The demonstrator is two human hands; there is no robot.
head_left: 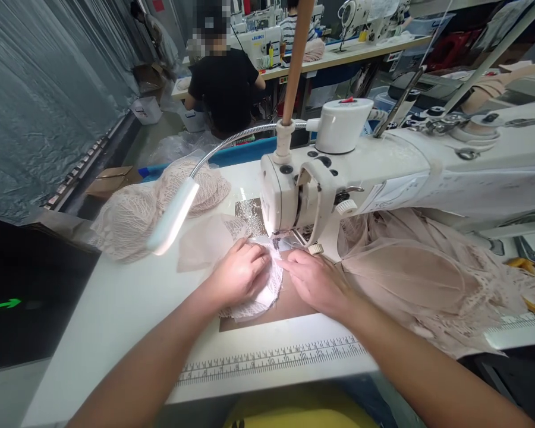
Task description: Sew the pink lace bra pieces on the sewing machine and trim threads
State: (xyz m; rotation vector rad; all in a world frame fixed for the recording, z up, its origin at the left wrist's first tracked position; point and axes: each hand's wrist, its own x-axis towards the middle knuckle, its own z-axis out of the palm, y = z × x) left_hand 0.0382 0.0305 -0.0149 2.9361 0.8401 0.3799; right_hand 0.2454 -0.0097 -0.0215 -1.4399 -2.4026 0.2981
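Observation:
A white sewing machine (383, 172) stands on the white table (116, 309) in front of me. Under its needle lies a pale lace fabric piece (267, 288). My left hand (241, 273) rests on the lace left of the needle, fingers curled and pressing it down. My right hand (316, 279) lies flat just right of the needle, its fingertips touching the lace edge. A bendable lamp (173, 214) hangs over the table to the left of my hands.
A heap of lace pieces (138, 208) sits at the table's left rear. Beige tulle fabric (419, 273) is piled under the machine arm at right. A printed ruler (271, 359) runs along the front edge. Another person in black (225, 83) sits at a farther table.

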